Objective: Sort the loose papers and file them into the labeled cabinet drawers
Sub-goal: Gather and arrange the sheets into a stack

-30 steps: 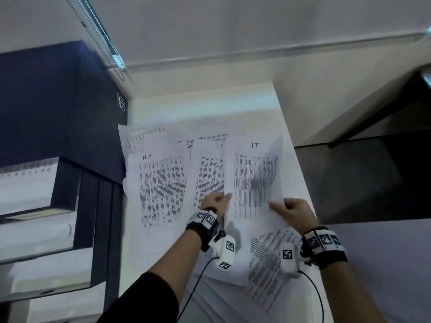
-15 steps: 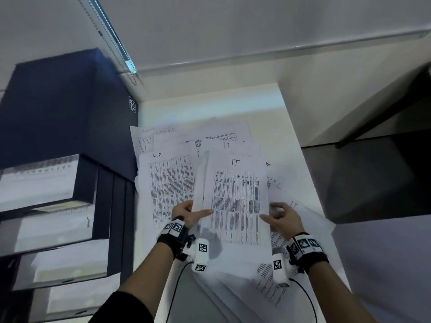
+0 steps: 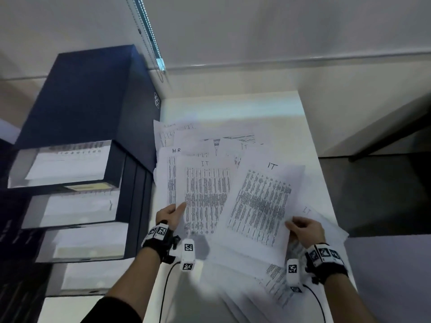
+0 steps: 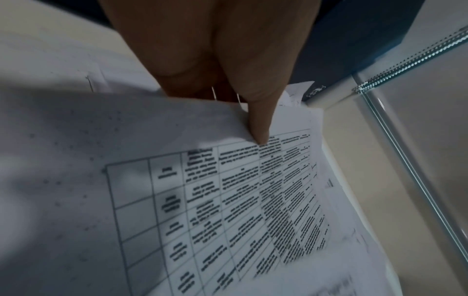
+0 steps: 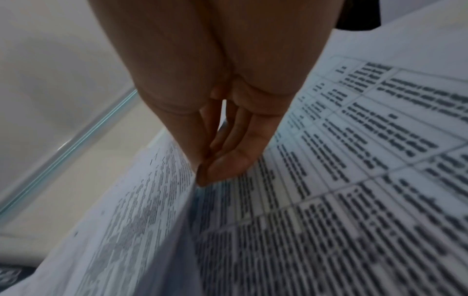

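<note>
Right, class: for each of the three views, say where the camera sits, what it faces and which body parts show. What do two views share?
Head: on the head, looking down at the papers, cabinet and table; both forearms, left hand, right hand.
Left wrist: along the fingers onto a gridded sheet.
Right wrist: along the fingers pinching a sheet.
Shared: head and right wrist both show that pinch.

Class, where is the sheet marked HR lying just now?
In the head view the HR sheet lies at the left of the paper spread, beside the dark cabinet, mostly covered by an IT sheet that the left hand holds.
</note>
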Demonstrator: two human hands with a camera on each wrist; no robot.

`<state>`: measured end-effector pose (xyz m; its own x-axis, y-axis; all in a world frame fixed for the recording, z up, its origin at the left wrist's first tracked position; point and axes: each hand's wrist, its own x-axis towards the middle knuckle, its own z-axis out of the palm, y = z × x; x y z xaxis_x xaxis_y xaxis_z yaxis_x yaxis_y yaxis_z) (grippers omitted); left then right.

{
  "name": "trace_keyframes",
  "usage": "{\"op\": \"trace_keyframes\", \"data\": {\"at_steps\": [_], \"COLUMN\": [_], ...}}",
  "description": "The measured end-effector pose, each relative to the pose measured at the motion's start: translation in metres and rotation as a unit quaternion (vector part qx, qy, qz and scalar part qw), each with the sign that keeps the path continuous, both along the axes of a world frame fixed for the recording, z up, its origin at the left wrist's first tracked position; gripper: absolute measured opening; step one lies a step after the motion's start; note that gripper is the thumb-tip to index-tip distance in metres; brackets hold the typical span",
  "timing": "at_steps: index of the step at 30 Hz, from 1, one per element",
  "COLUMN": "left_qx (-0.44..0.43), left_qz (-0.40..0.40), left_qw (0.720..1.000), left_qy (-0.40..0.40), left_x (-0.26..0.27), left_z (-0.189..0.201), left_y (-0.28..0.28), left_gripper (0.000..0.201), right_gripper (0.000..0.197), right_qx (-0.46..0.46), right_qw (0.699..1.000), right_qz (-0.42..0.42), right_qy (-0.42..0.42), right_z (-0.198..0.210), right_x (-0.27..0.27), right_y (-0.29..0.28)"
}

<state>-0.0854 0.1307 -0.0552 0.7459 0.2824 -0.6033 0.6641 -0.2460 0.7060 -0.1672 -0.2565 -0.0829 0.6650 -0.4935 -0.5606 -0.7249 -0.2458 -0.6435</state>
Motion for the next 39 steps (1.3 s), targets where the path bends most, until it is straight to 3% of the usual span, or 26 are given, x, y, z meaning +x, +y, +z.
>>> {"op": "trace_keyframes", "data": {"at_steps": [4,6,7,11,14,16,19,21,22,25,28,30,32,35,37,39], "left_qx": [-0.002,0.019,0.041,0.138,0.155,0.159,0.171,0.173,0.168,0.158,0.133,0.121,0.101,0.055,0.030,-0.010], "left_qz": [-0.037,-0.084,-0.115,-0.150,-0.112,-0.083,-0.064,-0.056,-0.049,-0.045,-0.042,-0.055,-0.073,-0.105,-0.135,-0.153], "left_qw": [0.999,0.995,0.990,0.977,0.981,0.983,0.982,0.981,0.982,0.984,0.987,0.988,0.990,0.991,0.988,0.985], "left_qy": [0.011,0.055,0.071,0.066,0.046,0.045,0.052,0.065,0.069,0.072,0.075,0.075,0.063,0.059,0.071,0.078], "left_x": [0.000,0.005,0.006,0.004,0.005,0.005,0.005,0.003,0.003,0.001,-0.001,-0.001,-0.001,-0.003,-0.005,-0.006], "left_z": [-0.004,-0.006,-0.002,-0.004,-0.002,-0.002,0.002,0.002,0.000,0.003,0.011,0.012,0.011,0.013,0.015,0.016], "left_y": [-0.016,-0.025,-0.030,-0.024,-0.003,0.013,0.028,0.036,0.039,0.038,0.032,0.028,0.023,0.009,0.001,-0.005], "left_gripper": [0.079,0.112,0.118,0.084,0.053,0.043,0.048,0.055,0.060,0.072,0.069,0.064,0.050,0.042,0.050,0.048], "right_gripper": [0.021,0.016,0.017,0.035,0.065,0.078,0.069,0.039,0.021,0.006,0.020,0.027,0.029,0.021,0.011,0.007], "right_qx": [0.080,0.088,0.063,-0.115,-0.147,-0.152,-0.171,-0.189,-0.184,-0.125,-0.108,-0.062,-0.031,0.053,0.111,0.112], "right_qw": [0.994,0.987,0.985,0.987,0.986,0.982,0.976,0.972,0.974,0.987,0.958,0.928,0.924,0.949,0.965,0.981], "right_qz": [0.070,0.134,0.158,0.090,0.082,0.111,0.131,0.135,0.127,0.009,-0.169,-0.223,-0.194,-0.107,-0.033,0.061], "right_qy": [-0.010,-0.015,-0.028,-0.075,-0.018,0.018,0.013,-0.017,-0.038,-0.101,-0.206,-0.293,-0.327,-0.291,-0.236,-0.147], "right_z": [0.015,0.020,0.021,0.015,0.017,0.014,0.007,0.004,0.006,0.019,0.056,0.083,0.099,0.112,0.111,0.101], "right_x": [0.006,0.011,0.017,0.054,0.088,0.105,0.116,0.118,0.117,0.112,0.101,0.092,0.085,0.075,0.067,0.055], "right_y": [0.036,0.057,0.065,0.070,0.073,0.072,0.075,0.081,0.082,0.067,0.025,-0.007,-0.032,-0.038,-0.024,0.002]}}
